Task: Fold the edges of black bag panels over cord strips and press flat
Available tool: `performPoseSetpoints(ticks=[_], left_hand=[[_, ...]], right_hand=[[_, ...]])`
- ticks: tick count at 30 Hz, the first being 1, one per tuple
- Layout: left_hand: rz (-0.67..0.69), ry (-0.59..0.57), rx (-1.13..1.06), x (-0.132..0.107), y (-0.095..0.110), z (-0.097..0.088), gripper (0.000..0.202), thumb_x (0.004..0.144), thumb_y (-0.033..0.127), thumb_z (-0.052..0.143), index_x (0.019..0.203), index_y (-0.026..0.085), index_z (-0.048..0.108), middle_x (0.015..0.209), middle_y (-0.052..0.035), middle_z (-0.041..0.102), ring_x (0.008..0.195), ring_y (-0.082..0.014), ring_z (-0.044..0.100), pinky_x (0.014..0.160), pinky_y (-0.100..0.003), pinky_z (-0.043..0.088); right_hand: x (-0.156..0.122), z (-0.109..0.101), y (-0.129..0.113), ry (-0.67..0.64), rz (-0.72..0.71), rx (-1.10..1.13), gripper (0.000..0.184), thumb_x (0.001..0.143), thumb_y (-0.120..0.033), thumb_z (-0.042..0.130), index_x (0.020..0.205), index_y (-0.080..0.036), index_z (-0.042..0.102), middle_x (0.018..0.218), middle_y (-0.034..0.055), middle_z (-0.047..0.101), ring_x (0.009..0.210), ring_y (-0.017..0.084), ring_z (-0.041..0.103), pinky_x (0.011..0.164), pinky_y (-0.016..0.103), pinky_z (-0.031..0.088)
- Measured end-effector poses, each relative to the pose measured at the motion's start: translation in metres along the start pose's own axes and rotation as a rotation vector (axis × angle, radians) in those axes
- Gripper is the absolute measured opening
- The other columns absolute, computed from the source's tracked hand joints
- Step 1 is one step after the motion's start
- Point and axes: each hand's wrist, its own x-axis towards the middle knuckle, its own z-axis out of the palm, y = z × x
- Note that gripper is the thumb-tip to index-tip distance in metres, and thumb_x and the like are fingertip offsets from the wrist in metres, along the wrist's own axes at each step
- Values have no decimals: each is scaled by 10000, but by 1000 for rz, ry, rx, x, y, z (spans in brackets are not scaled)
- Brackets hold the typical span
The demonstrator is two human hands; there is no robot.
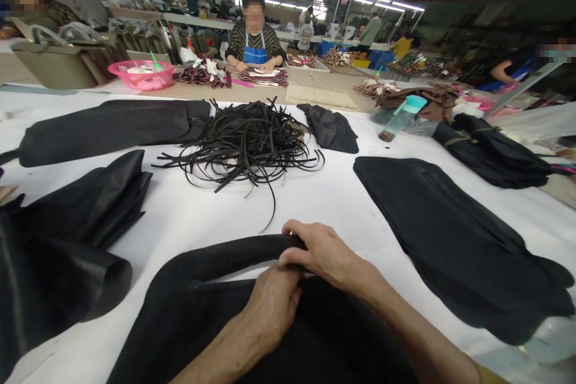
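Observation:
A large black sheet of leather-like material (180, 294) lies in front of me, with a long opening below its upper band. My right hand (321, 252) pinches that band from the right, thumb below and fingers above. Close against it, my left hand (274, 306) is closed at the lower edge of the opening, its fingertips partly hidden. Beyond both hands rests a tangled heap of thin black strips (252, 138), one strip trailing toward me.
Black panels are stacked at right (454, 234) and back left (103, 126). Folded black material (67, 240) lies at left. A bottle (402, 117) stands at back right, a pink basin (141, 75) at back left. Across the table sits a co-worker (255, 33) handling striped pieces.

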Motion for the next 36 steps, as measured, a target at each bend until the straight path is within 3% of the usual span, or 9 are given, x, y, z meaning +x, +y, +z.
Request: performPoseSetpoints(ticks=[3,5,12,16,20,24,26,30,36], left_hand=[[-83,-22,84,-1,-5,0,274,754,120,461,921,216,656,903,-63,692,879,-253,636,768,-362,475],[-92,-26,97,-1,-6,0,247,756,133,473,897,215,658,879,-65,696,866,-262,641,762,-373,476],[-97,-77,237,-2,8,-1,239,808,125,420,916,198,620,847,-61,688,811,-252,648,720,-361,493],[-25,-91,370,-9,9,9,290,806,61,353,971,151,574,852,-90,659,784,-271,625,694,-418,501],[58,-27,419,-12,3,14,289,771,20,387,978,132,554,889,-99,632,833,-271,587,765,-443,481],[7,8,368,-8,-1,8,222,836,64,370,884,161,564,855,-65,630,811,-226,574,781,-389,477],[-12,24,332,-8,-1,5,230,850,73,370,928,177,560,898,-44,633,833,-199,569,801,-350,472],[-17,31,285,-14,-3,-5,272,846,73,370,1024,184,542,969,-41,622,895,-197,551,856,-349,450],[-84,25,481,-53,-31,-44,276,836,50,354,940,189,569,905,-50,618,864,-222,525,827,-405,425]], right_hand=[[-9,-13,32,-191,27,348,302,758,-309,656,1039,-245,568,926,-29,623,841,169,556,713,248,395],[-16,-14,49,-189,40,387,283,746,-209,619,1024,-240,575,946,-33,623,861,169,553,744,255,397],[-35,18,40,161,57,-259,344,808,-46,455,1102,-203,542,894,31,625,829,195,555,753,314,375],[-33,38,27,203,40,-618,409,749,26,453,1119,-130,534,794,55,592,715,214,539,673,348,359],[-31,48,32,254,76,-579,418,773,24,439,1158,-123,516,847,70,597,770,232,546,702,366,386],[-37,43,35,488,-9,-359,351,849,-38,416,1181,-121,493,1118,122,554,1012,234,499,871,362,381],[-42,42,32,436,-110,-261,344,857,-54,411,1179,-145,492,1146,106,548,1044,216,484,901,344,374],[-48,48,27,110,-195,-226,329,791,-19,448,1055,-187,549,938,43,613,871,198,535,788,330,403],[-46,49,35,79,-167,-322,210,825,-43,447,756,-213,548,753,6,550,697,189,480,647,332,327]])
